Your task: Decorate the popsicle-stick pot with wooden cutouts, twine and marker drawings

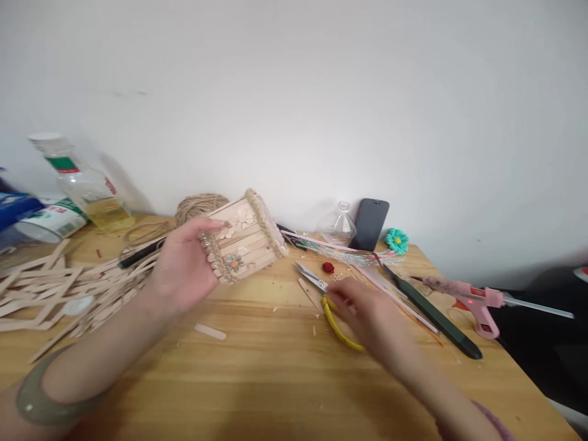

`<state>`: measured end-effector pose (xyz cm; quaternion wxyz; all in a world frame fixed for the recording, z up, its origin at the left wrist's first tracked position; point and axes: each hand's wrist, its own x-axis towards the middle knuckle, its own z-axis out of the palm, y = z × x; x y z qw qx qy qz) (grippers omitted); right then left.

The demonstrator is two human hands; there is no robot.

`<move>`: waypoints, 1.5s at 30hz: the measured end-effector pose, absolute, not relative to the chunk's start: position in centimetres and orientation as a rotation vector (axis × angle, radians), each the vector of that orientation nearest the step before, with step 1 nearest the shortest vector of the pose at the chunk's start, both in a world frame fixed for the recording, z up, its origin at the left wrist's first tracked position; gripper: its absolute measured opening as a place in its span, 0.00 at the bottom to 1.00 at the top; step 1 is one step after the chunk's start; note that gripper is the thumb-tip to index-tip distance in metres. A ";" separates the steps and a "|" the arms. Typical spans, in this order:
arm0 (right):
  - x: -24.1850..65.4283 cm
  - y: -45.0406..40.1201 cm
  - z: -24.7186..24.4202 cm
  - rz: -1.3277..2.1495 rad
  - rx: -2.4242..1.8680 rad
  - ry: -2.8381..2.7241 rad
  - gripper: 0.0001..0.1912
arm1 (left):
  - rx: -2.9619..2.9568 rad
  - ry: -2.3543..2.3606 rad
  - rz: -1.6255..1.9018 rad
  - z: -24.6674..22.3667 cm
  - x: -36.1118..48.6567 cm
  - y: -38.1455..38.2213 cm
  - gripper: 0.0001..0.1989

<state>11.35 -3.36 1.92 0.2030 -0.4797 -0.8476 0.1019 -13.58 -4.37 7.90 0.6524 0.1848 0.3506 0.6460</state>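
Pale wall [294,92] over a littered wooden tabletop [229,386]

The wall fills the upper half of your frame, plain but for a faint smudge at upper left. Below it your tabletop shows warm, yellowish grain running across, its right edge slanting toward the lower right corner, with a dark area beyond. Shavings and small scraps dot the wood around the centre.

At middle left you have a tangle of loose craft sticks [46,288], with a bottle [108,211] of yellow liquid behind it. A ball of twine [197,205] sits near the wall, left of centre. Right of centre, a dark phone [370,223] leans against the wall beside a turquoise flower [397,241]. A pink glue gun [478,297] lies at the right, near a dark green tool [436,312].

Your left hand [186,269] grips the decorated stick panel [250,242] by its left end, tilted at the centre of the frame. Your right hand [362,309] is over the yellow handles of the scissors [331,320], right of centre; it is blurred, so you can't be sure whether it grasps them.
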 end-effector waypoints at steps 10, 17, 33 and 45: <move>-3.3 -6.2 -2.3 0.477 -0.935 -2.693 0.13 | 0.372 0.791 1.499 7.5 -14.5 -3.8 0.17; -3.4 -6.4 -4.5 0.334 -0.907 -2.748 0.06 | 0.353 0.756 1.508 7.5 -15.0 -3.5 0.15; 9.8 -7.2 -1.0 0.280 -1.127 -2.592 0.09 | 0.454 0.845 1.418 6.5 -13.9 -3.8 0.23; 16.7 -6.2 -2.3 -0.041 -1.648 -2.217 0.08 | 0.427 0.969 1.315 4.6 -14.1 -3.3 0.31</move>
